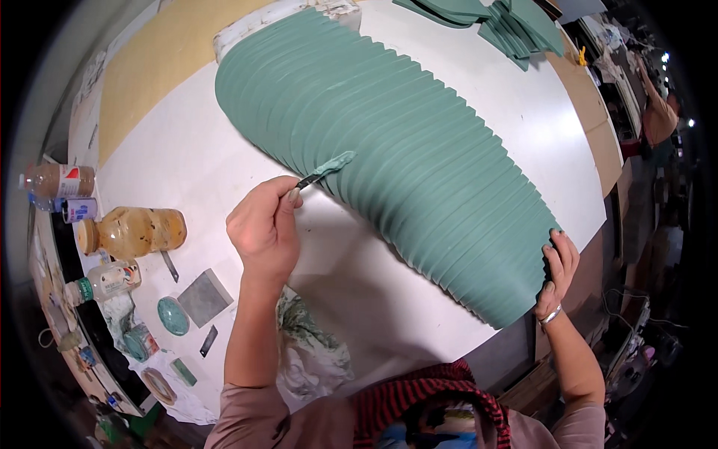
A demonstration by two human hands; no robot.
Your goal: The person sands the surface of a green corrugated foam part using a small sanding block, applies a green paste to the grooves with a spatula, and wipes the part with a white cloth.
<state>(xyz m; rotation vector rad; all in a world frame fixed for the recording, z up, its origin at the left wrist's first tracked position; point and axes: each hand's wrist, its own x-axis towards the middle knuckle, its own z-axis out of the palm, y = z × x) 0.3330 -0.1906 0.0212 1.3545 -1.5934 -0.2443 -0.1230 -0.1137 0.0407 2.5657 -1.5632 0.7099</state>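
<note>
A long, green, ridged piece made of many stacked layers lies diagonally across the white tabletop, its far end by a whitish block. Pinched in my left hand is a small dark-handled spreading tool, its end coated in green paste. That end is over the piece's left edge; whether it touches the ridges I cannot tell. My right hand grips the near right end of the piece, fingers curled on its edge.
Left of me stand an amber bottle and a clear bottle. Nearby lie a round dish of green paste, a grey square slab and a stained cloth. Green sheet offcuts are piled far right. Another person is beyond.
</note>
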